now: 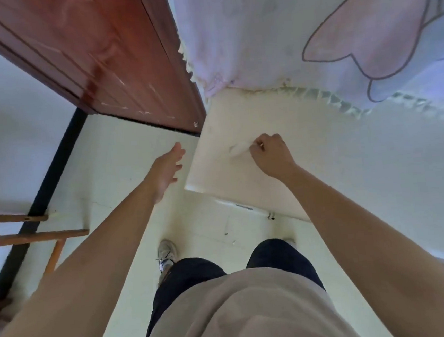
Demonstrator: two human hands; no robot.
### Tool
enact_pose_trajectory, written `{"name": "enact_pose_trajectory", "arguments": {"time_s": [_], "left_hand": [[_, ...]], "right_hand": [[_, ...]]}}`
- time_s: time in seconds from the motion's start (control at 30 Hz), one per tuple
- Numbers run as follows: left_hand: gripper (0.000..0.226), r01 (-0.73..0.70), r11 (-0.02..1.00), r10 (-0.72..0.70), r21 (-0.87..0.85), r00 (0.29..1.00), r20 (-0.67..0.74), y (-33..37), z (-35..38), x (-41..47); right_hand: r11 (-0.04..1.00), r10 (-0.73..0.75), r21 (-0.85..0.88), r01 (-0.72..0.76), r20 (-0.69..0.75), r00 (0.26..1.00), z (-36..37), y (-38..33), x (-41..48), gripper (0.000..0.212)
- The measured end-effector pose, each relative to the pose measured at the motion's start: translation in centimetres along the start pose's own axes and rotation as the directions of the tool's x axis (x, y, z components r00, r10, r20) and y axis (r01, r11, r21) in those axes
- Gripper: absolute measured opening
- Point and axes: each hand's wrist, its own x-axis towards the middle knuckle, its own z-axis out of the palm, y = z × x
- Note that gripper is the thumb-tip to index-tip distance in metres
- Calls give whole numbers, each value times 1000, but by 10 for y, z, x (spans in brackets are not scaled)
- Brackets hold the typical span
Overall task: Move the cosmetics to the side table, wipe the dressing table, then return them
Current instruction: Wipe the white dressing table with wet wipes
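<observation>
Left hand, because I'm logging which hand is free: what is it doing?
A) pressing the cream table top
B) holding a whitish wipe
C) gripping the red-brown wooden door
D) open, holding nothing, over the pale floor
D: the left hand shows straight, spread fingers with nothing in them, above the pale tiled floor; the right hand pinches the small whitish blurred item.
</observation>
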Motion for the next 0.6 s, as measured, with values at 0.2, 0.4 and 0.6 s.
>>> {"name": "enact_pose_trajectory", "arguments": {"time_s": [0.2, 0.4, 0.6], "left_hand": [[55, -63, 997, 54, -36, 973, -223, 14, -26, -51], [69, -194, 976, 217, 100, 915, -340, -5, -105, -122], [62, -255, 966, 197, -40, 829, -523, -94, -238, -221]], "right_hand": [[959, -261, -134, 249, -79, 962, -31, -45, -7, 30], [869, -494, -136, 476, -189, 849, -14, -147, -49, 28], [791, -612, -74, 607, -93, 786, 59, -283, -124, 30]]}}
